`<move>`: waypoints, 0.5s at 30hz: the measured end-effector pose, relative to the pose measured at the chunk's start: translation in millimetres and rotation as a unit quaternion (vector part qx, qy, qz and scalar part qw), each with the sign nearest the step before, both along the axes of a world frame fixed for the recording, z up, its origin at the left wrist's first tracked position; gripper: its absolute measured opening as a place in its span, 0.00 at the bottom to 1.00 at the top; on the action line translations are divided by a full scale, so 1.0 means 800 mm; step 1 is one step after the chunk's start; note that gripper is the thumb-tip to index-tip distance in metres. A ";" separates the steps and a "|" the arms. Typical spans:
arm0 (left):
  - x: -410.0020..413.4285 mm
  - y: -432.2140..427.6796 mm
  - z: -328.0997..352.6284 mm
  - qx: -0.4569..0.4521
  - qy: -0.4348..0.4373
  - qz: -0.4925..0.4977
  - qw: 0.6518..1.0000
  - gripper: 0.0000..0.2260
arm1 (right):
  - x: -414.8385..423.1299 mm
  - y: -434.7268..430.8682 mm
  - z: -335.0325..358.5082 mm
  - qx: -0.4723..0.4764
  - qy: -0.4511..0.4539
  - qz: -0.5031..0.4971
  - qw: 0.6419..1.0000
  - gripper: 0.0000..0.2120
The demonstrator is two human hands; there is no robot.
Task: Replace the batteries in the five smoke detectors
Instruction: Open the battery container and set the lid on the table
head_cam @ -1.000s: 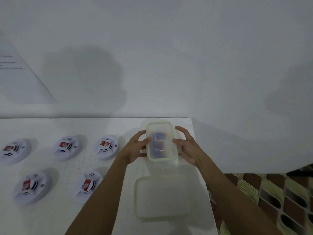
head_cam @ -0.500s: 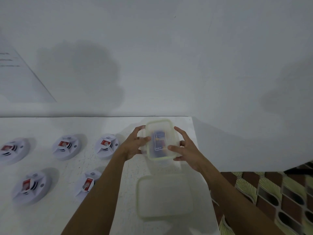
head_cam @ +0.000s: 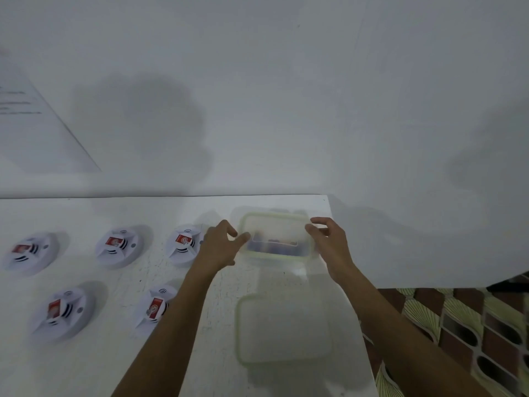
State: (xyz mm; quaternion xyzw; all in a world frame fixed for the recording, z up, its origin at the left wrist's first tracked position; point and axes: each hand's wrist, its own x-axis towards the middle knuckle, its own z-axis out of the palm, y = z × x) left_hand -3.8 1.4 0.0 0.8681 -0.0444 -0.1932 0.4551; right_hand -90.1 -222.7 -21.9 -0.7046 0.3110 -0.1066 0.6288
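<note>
Head: container [head_cam: 274, 215] contents blurred.

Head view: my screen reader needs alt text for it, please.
The left hand and right hand flank an open clear box on a white table, its lid lying nearer. Five smoke detectors, red batteries showing, sit to the left.

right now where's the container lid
In the head view, the lid lies flat on the white table near its right edge, just on the person's side of the open container.
</note>
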 end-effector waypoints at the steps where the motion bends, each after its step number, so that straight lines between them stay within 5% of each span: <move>1: 0.000 0.001 -0.002 -0.027 0.009 0.009 1.000 0.14 | -0.002 0.001 -0.001 0.007 0.006 0.016 1.000 0.13; 5: 0.001 0.009 -0.001 -0.087 0.056 0.000 0.995 0.17 | -0.014 -0.005 0.005 0.011 0.030 0.063 0.998 0.17; 10: 0.007 0.020 0.007 -0.093 0.076 -0.053 0.991 0.22 | -0.016 -0.015 0.020 -0.119 0.057 0.083 0.988 0.15; 15: 0.026 0.029 0.033 -0.147 0.067 -0.054 0.985 0.22 | 0.000 -0.029 0.056 -0.151 0.026 0.112 0.982 0.12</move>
